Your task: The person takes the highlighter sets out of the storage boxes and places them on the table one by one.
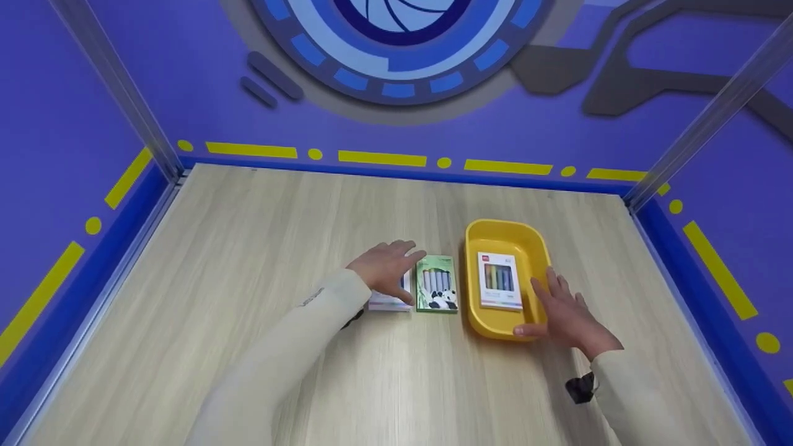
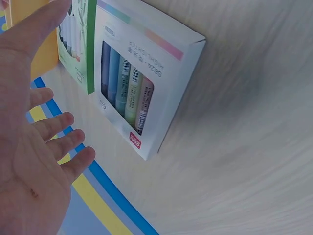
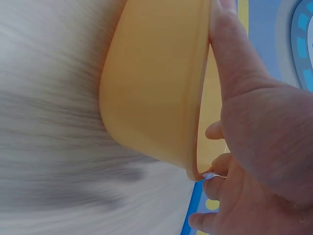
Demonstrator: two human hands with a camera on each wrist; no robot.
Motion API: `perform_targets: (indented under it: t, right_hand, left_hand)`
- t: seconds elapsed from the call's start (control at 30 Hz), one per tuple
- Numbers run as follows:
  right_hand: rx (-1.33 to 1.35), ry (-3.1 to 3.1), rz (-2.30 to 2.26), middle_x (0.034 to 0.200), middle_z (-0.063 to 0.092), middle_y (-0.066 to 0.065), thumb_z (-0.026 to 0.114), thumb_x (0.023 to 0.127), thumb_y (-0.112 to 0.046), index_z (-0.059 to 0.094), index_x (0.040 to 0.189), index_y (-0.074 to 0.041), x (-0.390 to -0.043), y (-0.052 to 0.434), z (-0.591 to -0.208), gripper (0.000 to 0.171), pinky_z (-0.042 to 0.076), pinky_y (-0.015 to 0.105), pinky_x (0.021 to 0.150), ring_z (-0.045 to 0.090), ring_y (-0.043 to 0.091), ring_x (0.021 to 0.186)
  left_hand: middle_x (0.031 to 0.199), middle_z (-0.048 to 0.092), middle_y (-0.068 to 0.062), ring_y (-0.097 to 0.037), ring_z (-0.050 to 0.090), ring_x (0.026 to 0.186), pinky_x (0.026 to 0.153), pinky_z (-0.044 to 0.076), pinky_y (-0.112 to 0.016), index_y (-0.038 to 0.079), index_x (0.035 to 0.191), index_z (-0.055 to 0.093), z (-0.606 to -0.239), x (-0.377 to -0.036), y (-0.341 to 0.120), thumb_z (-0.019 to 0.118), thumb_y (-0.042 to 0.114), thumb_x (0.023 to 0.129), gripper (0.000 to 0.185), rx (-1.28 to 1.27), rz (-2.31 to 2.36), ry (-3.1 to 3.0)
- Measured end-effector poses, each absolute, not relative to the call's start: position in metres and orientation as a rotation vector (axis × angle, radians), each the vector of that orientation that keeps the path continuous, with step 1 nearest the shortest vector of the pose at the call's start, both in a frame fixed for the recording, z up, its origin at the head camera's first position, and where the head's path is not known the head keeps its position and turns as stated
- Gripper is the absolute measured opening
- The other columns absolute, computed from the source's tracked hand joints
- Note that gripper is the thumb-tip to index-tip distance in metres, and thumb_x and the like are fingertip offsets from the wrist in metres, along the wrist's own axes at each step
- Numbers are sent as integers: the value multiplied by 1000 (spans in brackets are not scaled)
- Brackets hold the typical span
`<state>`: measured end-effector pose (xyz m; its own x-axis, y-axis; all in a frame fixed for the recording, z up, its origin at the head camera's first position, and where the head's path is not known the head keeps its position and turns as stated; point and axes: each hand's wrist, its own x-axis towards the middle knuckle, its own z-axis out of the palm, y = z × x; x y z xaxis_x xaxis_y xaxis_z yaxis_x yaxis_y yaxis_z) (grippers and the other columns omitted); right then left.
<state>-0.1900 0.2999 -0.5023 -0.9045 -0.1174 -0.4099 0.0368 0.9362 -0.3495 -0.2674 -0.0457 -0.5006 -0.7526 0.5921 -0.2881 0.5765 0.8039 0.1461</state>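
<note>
My left hand (image 1: 385, 267) hovers over a white box of highlighters (image 1: 389, 302), fingers spread and nothing held. In the left wrist view, pastel highlighters show through the window of that box (image 2: 146, 63), and the palm is beside it. Immediately to its right lies a green box of pens (image 1: 437, 284) with a panda picture. A yellow plastic basin (image 1: 472, 285) stands further right, with another white box of pens (image 1: 499, 280) lying inside. At the basin's right side is my right hand (image 1: 567, 316), its thumb over the near rim and its fingers loosely extended along the right rim.
The light wooden tabletop (image 1: 260, 248) runs back to a blue patterned wall (image 1: 372, 136). Side panels with metal posts (image 1: 118, 80) enclose it at left and right.
</note>
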Motion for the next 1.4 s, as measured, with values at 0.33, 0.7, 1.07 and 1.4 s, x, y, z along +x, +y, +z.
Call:
perform_targets:
  t: [0.33,0.7,1.07,1.4]
  right_hand:
    - [-63,2651,-511,159,-19,23,72,68,-67,8,155,-6,-189,300,-501,125,-9,69,113,-15,48,145]
    - [-59,2646,-511,159,-18,24,72,62,-73,9,155,-5,-191,301,-502,132,-8,69,113,-14,48,145]
    - [-61,2646,-523,159,-18,23,71,61,-74,7,155,-7,-189,300,-501,132,-8,69,113,-13,48,145]
    - [-71,2652,-519,159,-17,25,72,62,-73,7,155,-4,-191,301,-502,132,-7,69,113,-12,48,145]
  left_hand:
    - [161,24,-4,-22,23,148,121,25,-44,25,155,22,-497,-268,-39,72,61,76,100,947,56,2677]
    - [162,22,-2,-21,21,149,122,23,-43,27,155,20,-496,-269,-33,71,62,76,100,927,63,2668]
    - [162,21,-1,-21,20,150,122,22,-43,28,155,21,-494,-269,-28,70,63,76,99,916,71,2672]
    - [162,21,-1,-21,21,149,121,23,-43,29,154,21,-491,-269,-23,71,62,76,98,945,75,2678]
